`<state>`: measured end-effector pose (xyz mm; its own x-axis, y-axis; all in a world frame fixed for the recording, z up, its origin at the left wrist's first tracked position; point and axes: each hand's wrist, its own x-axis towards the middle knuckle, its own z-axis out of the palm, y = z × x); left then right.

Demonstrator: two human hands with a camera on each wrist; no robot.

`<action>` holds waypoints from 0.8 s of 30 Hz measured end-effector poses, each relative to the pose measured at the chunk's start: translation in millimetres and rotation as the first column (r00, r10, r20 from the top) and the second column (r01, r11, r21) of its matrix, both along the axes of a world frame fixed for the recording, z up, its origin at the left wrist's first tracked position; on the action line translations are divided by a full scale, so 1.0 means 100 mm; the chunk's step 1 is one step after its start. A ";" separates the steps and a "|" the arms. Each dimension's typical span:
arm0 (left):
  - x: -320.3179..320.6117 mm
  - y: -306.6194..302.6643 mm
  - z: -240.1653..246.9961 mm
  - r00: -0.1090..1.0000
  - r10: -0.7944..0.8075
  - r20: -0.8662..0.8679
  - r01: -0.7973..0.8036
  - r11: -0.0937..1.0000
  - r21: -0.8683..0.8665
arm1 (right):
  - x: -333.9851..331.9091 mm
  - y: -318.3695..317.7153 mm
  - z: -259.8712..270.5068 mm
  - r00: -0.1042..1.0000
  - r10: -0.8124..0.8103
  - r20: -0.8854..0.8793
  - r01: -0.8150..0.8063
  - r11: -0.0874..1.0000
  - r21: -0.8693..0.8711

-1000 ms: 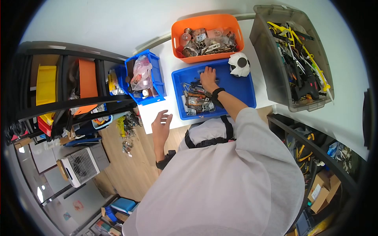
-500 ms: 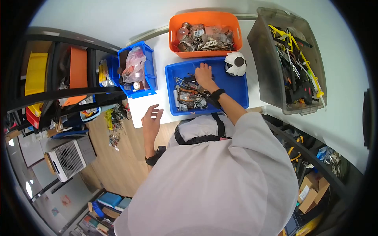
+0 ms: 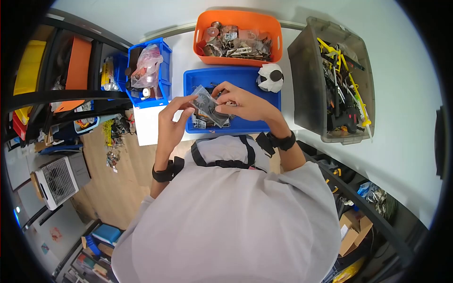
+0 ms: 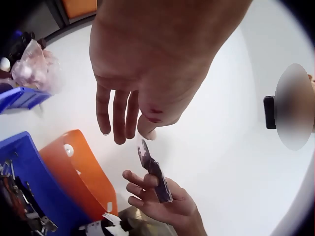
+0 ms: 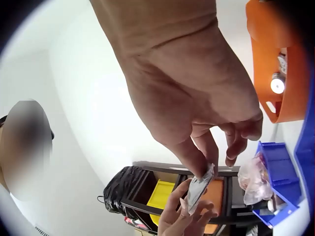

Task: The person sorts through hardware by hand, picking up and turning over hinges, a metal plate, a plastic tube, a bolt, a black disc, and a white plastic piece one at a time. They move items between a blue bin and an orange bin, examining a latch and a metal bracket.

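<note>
In the head view a small clear plastic packet (image 3: 205, 104) with dark contents is up over the blue tray (image 3: 236, 71). My right hand (image 3: 249, 104) pinches its right side between thumb and fingers. The left hand (image 3: 171, 123) is at the packet's opposite end, fingers spread and fairly straight. From the left wrist, the packet (image 4: 156, 178) appears edge-on, its tip right by the left thumb. The right wrist view shows the packet (image 5: 199, 189) between both hands. Loose hardware and packaged pieces fill the tray's left part, partly hidden beneath the packet and hands.
Behind the tray stands an orange bin (image 3: 236, 60) of metal parts. A white-and-black roll-like object (image 3: 270, 78) sits at the tray's back right corner. A grey tote (image 3: 306, 80) of tools is on the right; a blue bin (image 3: 164, 61) with a pink bag stands left.
My right hand has come up from among the tray's pieces, now holding the clear packet. The left hand has risen from beside the table to the packet's other end.
</note>
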<state>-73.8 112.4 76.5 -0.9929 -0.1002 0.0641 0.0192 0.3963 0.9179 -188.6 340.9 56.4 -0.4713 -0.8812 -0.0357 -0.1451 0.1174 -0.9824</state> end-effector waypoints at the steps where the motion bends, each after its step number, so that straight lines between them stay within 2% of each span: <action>1: -0.01 0.00 0.00 0.999 -0.014 0.034 0.010 0.994 0.106 | 0.03 0.01 0.01 1.000 0.001 -0.002 -0.001 1.000 0.000; 2: -0.02 0.02 0.02 0.999 -0.015 0.032 0.012 0.994 0.106 | 0.05 0.01 0.01 0.997 -0.034 -0.069 0.034 0.999 -0.001; 3: -0.04 0.05 0.03 0.997 0.013 0.078 -0.027 0.983 0.180 | 0.07 0.03 0.01 0.989 -0.071 -0.133 0.071 0.997 -0.002; 4: -0.06 0.08 0.03 0.991 0.036 0.127 -0.068 0.966 0.251 | 0.09 0.03 0.03 0.988 -0.076 -0.135 0.077 0.997 -0.001; 8: -0.12 0.12 -0.06 0.981 0.065 0.184 -0.125 0.934 0.334 | 0.12 0.07 -0.05 0.969 -0.192 -0.155 0.202 0.978 0.046; 10: -0.14 0.10 -0.14 0.969 0.135 0.208 -0.177 0.964 0.198 | 0.13 0.08 -0.13 0.961 -0.241 -0.136 0.248 0.968 0.038; 13: -0.17 0.12 -0.19 0.978 0.122 0.171 -0.151 0.974 0.167 | 0.13 0.10 -0.14 0.969 -0.221 -0.108 0.229 0.972 0.059; 15: -0.18 0.10 -0.19 0.979 0.073 0.188 -0.099 0.986 0.132 | 0.05 0.17 -0.21 0.948 -0.297 -0.118 0.305 0.951 0.051; 17: -0.15 0.08 -0.17 0.975 0.115 0.191 -0.131 0.988 0.076 | -0.19 0.37 -0.38 0.821 -0.462 -0.337 0.511 0.857 0.070; 19: -0.12 -0.03 -0.24 0.981 0.095 0.172 -0.106 0.993 0.055 | -0.51 0.62 -0.48 0.675 -0.613 -0.410 0.710 0.691 0.135; 20: -0.11 -0.07 -0.25 0.974 0.107 0.199 -0.120 0.992 0.051 | -0.73 0.74 -0.81 0.551 -0.707 -0.444 0.804 0.592 0.055; 22: -0.06 -0.13 -0.30 0.964 0.132 0.229 -0.145 0.989 0.038 | -1.08 0.98 -0.81 0.520 -0.650 -0.555 0.828 0.542 0.141; 23: -0.03 -0.17 -0.33 0.966 0.132 0.222 -0.144 0.989 0.040 | -1.25 1.04 -0.86 0.516 -0.649 -0.559 0.829 0.542 0.136; 24: 0.01 -0.20 -0.35 0.961 0.135 0.239 -0.152 0.987 0.054 | -1.38 1.08 -0.95 0.508 -0.701 -0.501 0.858 0.462 0.224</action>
<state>-72.3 92.3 41.2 -0.9540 -0.2391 -0.1808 -0.2520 0.3130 0.9157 -326.9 449.3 -38.8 -0.9983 -0.0577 0.0092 -0.0465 0.6900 -0.7223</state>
